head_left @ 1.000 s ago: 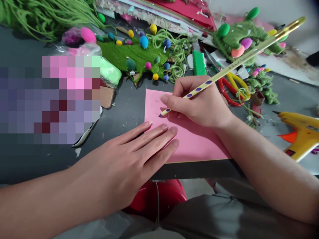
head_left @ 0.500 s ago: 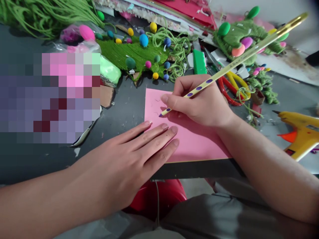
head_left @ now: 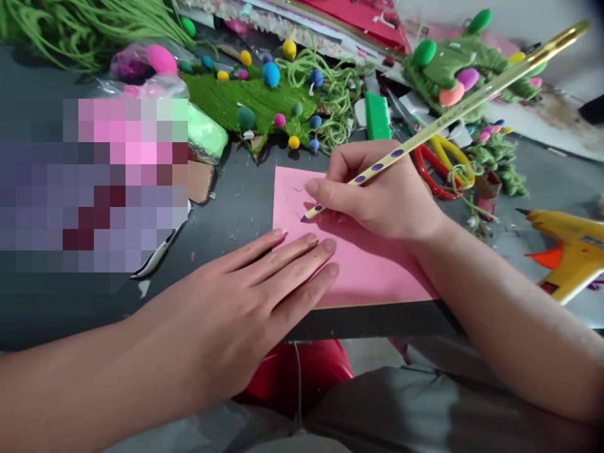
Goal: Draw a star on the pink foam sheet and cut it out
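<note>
A pink sheet of paper (head_left: 372, 274) lies near the front edge of the dark table. My right hand (head_left: 377, 189) grips a pale yellow pencil (head_left: 419, 135) with purple dots and a gold end. The pencil leans up to the right, and its purple tip is at the paper's left part, beside a few short thin lines. Flat across the paper's lower left lies my left hand (head_left: 264, 289), its fingers stretched out and holding nothing. My right hand's lower side and some of its fingers are hidden.
A yellow glue gun (head_left: 566, 242) lies at the right. Beyond my right hand are red-and-yellow-handled scissors (head_left: 438, 167) and a green box-like piece (head_left: 378, 116). Green yarn (head_left: 89, 31) and a green leaf-like piece with coloured balls (head_left: 212, 100) spread along the back. The left is blurred out.
Hardly anything differs. The view has shifted very slightly; both hands keep their places, with the pencil tip at nearly the same spot on the paper.
</note>
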Available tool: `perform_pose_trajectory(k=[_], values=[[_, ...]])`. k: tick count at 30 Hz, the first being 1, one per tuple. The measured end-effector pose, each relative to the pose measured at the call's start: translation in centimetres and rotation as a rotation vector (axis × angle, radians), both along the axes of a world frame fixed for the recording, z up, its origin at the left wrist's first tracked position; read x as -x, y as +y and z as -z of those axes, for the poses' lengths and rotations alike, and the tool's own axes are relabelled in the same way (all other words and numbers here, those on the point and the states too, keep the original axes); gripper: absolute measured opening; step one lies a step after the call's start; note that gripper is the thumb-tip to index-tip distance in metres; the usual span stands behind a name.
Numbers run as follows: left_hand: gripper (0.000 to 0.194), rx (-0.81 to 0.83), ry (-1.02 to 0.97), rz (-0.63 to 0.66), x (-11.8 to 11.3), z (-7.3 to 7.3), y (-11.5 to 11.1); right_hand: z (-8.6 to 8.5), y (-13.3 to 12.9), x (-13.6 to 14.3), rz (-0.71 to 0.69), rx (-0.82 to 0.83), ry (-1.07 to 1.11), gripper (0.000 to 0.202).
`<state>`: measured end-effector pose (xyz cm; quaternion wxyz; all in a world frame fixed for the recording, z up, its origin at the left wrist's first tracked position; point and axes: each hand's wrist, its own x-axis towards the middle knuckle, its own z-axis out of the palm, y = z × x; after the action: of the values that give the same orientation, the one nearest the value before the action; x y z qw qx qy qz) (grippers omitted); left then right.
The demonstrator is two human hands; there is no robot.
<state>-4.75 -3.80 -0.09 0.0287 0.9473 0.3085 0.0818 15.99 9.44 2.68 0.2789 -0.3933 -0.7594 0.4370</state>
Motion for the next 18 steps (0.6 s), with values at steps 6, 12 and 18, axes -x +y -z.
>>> perform_pose_trajectory(k=[6, 12, 18], values=[[0.074, -0.002, -0.001, 0.005, -0.12, 0.1, 0.1, -0.06, -0.06, 0.01, 0.006, -0.005, -0.002, 0.038], [0.075, 0.011, 0.002, 0.007, -0.04, -0.08, 0.06, -0.05, -0.11, -0.1, 0.016, 0.002, 0.006, 0.037], [0.077, 0.03, -0.007, 0.002, -0.06, -0.14, 0.19, -0.06, -0.08, -0.05, 0.025, 0.007, -0.018, 0.037]])
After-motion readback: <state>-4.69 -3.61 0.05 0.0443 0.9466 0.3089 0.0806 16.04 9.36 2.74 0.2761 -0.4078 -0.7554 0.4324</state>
